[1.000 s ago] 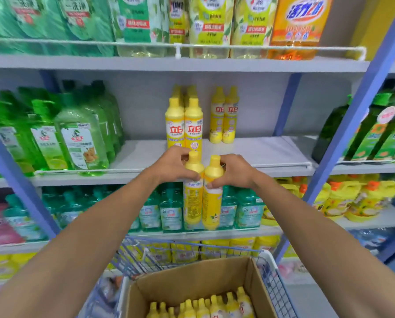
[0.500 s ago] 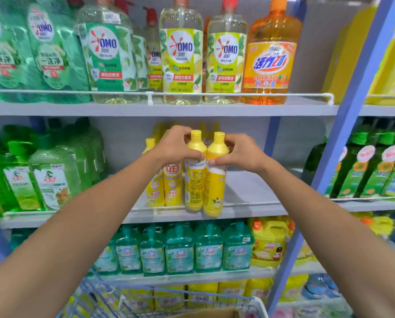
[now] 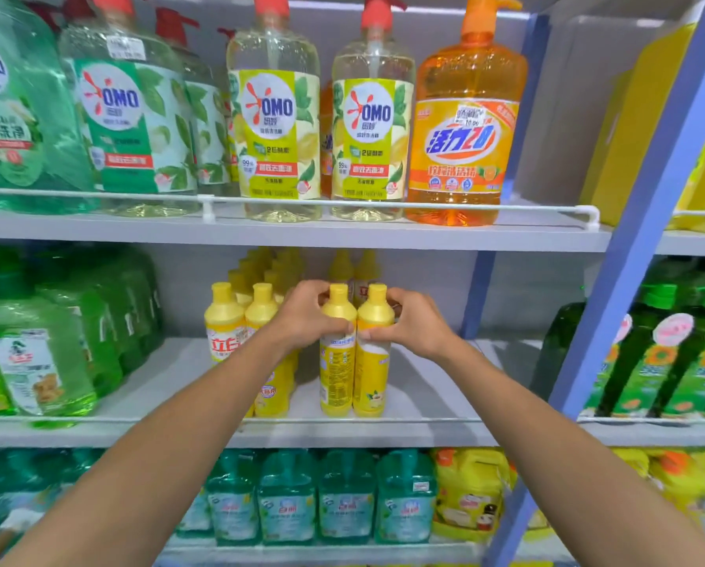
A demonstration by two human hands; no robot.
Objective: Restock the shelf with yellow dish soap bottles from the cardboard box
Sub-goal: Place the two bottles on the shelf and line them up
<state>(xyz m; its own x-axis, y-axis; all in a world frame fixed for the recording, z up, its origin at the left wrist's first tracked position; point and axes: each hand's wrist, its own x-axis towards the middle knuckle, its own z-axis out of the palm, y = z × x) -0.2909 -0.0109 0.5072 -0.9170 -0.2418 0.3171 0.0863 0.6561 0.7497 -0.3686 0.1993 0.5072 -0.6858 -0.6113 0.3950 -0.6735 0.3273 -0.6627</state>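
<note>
Two yellow dish soap bottles stand side by side on the middle shelf [image 3: 432, 399], just behind its front rail. My left hand [image 3: 308, 315] grips the shoulder of the left bottle [image 3: 336, 374]. My right hand [image 3: 412, 321] grips the shoulder of the right bottle [image 3: 370, 378]. The two bottles touch each other. To their left stands a row of the same yellow bottles [image 3: 224, 321], running back into the shelf, and more yellow bottles [image 3: 355, 268] stand behind my hands. The cardboard box is out of view.
Green soap bottles [image 3: 35, 362] fill the middle shelf's left end. A blue upright post [image 3: 629, 255] bounds the bay on the right. Large pump bottles [image 3: 277, 128] line the shelf above, and teal bottles [image 3: 342, 497] the shelf below. Bare shelf lies right of the held bottles.
Both hands have carried the two yellow bottles up from above the box and forward over the rail onto the middle shelf. The view has tilted upward, and the box has dropped out of sight.
</note>
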